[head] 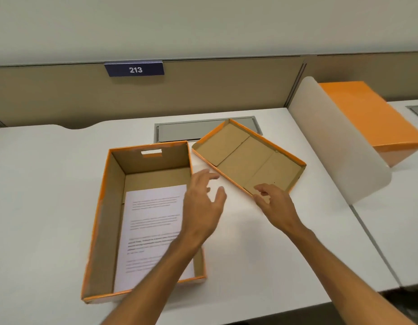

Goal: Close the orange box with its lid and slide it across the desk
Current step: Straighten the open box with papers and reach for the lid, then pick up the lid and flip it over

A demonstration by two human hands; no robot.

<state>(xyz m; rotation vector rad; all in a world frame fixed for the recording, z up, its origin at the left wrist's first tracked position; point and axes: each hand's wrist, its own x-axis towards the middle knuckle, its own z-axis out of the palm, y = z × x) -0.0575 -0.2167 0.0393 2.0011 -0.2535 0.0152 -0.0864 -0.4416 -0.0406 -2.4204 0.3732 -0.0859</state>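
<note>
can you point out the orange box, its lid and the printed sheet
orange box (102, 221): head view, on the inner face of its left wall
lid (248, 158): head view, on the brown inside of the upturned lid
printed sheet (154, 216): head view, on the middle of the page lying in the box

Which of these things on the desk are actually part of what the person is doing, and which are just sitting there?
Part of the job:
orange box, open, with a printed sheet inside
lid, upside down beside it
left hand and right hand, both open, reaching for the lid

Just lying about:
second orange box behind the white divider
number sign 213
grey cable hatch
</note>
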